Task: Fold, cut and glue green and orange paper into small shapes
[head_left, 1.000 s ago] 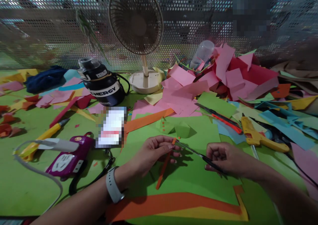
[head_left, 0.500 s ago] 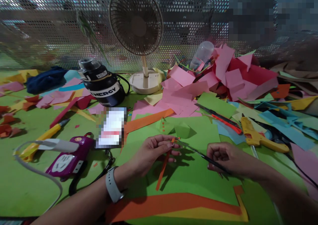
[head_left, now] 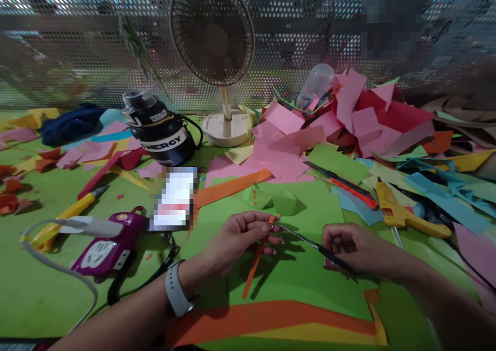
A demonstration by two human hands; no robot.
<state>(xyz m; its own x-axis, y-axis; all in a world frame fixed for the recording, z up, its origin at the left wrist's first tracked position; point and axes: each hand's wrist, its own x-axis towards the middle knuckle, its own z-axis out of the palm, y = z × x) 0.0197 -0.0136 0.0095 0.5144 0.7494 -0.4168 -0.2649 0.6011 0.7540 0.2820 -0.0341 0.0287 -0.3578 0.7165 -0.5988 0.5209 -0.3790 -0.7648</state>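
My left hand point(head_left: 248, 237) pinches a narrow orange paper strip point(head_left: 253, 273) between thumb and fingers, its long end hanging down to the left. My right hand point(head_left: 358, 250) grips scissors with dark handles and thin silver blades point(head_left: 298, 235). Their tips meet the upper end of the strip at my left fingertips. A tiny orange bit shows just above the tips. Beyond my left hand stand two small folded green paper pieces; the left green piece point(head_left: 263, 198) bears a row of small orange spots, the right green piece point(head_left: 285, 202) is plain. Green paper sheets point(head_left: 310, 284) lie underneath.
Around the sheets are a phone point(head_left: 174, 198), a purple device point(head_left: 106, 247) with a cable, a yellow glue gun point(head_left: 403, 214) and a red-black cutter point(head_left: 352, 188). A black bottle point(head_left: 163, 134), a fan point(head_left: 227, 128) and heaped pink paper point(head_left: 306, 139) stand farther back.
The scissors' tips have shifted slightly down and left against the strip's upper end, and the blades' angle has changed a little. Both hands stay nearly in place.
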